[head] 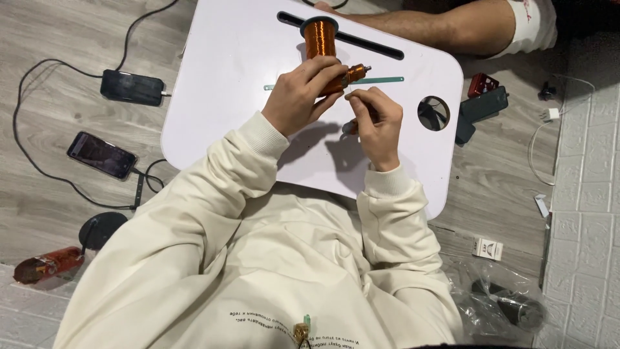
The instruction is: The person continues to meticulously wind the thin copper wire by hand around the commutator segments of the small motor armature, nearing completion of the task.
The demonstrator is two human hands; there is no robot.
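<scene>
The left hand (298, 97) gripped a small copper coil (342, 77) over the tabletop (226, 77); the right hand's (378, 123) fingers (356, 97) pinched together beside it.

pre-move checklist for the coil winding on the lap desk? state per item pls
1. Small wound coil held in left hand: ok.
2. Right hand fingers pinched beside the coil, as if on the wire: wire itself too thin to see, cannot tell.
3. Copper wire spool upright on the white lap desk: ok.
4. Wire run from spool to coil: cannot tell.
5. Green strip lies flat under the coil's tip: ok.
6. Another person's arm rests at the desk's far edge, near the spool: not ok.
</scene>
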